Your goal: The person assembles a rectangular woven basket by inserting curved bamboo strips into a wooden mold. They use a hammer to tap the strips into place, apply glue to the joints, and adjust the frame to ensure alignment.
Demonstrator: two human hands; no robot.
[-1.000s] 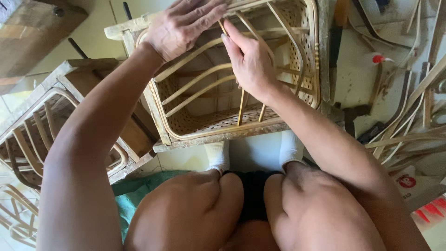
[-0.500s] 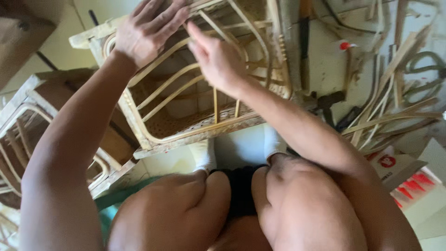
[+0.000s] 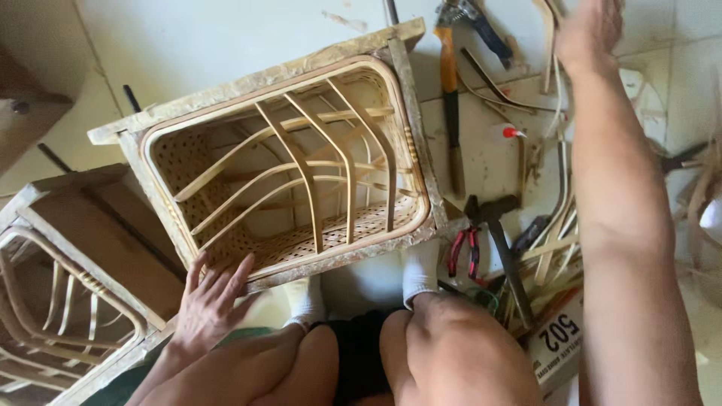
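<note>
Rattan frame (image 3: 301, 165) lies on pale floor (image 3: 188, 45), just beyond knees, open side up, curved slats crossing inside. Left hand (image 3: 210, 304) at frame's near left corner, fingers spread flat, fingertips touching its lower rail, gripping nothing. Right hand (image 3: 590, 30) well right of frame, far side, over loose rattan strips (image 3: 556, 218); fingers cut off by picture edge, cannot tell grip. Hammer (image 3: 500, 240) and red-handled pliers (image 3: 462, 252) just right of frame. Second frame (image 3: 68, 293) left of it.
</note>
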